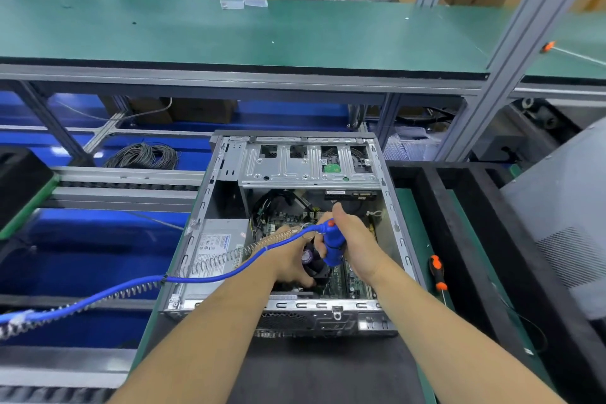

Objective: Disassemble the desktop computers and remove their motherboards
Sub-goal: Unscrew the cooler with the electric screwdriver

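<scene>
Head view: the open grey steel desktop case [296, 226] lies on its side on the green-matted bench [416, 216], the green motherboard [347, 282] in its lower right quarter. The right hand [355, 244] clenches the blue powered screwdriver [333, 244] upright over the board; the left hand [292, 259] grasps the black cooler fan [311, 264] at its 9 o'clock. Best to keep the driver vertical, seat the bit fully, and steady the fan until each screw frees.
</scene>
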A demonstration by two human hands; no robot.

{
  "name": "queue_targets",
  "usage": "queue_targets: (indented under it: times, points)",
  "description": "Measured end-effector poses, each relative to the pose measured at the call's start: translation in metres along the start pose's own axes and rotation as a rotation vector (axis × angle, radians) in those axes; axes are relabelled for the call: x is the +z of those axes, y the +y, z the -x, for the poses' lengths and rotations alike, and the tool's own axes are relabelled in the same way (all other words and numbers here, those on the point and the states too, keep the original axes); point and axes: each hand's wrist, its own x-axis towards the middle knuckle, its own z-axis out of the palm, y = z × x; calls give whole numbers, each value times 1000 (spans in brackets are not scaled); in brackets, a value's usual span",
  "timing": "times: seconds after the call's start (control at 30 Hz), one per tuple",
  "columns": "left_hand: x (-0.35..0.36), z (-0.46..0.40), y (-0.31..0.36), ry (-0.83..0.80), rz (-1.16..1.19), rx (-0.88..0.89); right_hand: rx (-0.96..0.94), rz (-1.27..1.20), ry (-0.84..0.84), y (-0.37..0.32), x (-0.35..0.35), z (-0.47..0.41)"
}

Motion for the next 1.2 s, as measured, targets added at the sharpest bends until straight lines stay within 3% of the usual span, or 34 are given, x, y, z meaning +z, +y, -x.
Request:
queue_targets:
  times: [0.37, 0.6, 1.0, 1.2]
  points:
    - [-1, 0, 0, 4, -134, -39, -10, -17, 20, -3, 2, 3]
    - [-2, -1, 0, 110, -309, -18, -50, 34, 82, -2, 2, 2]
    - [-1, -3, -2, 113, -301, -28, -79, -15, 81, -1, 1, 2]
    - [-4, -1, 2, -22, -262, -17, -85, -42, 77, -3, 3, 4]
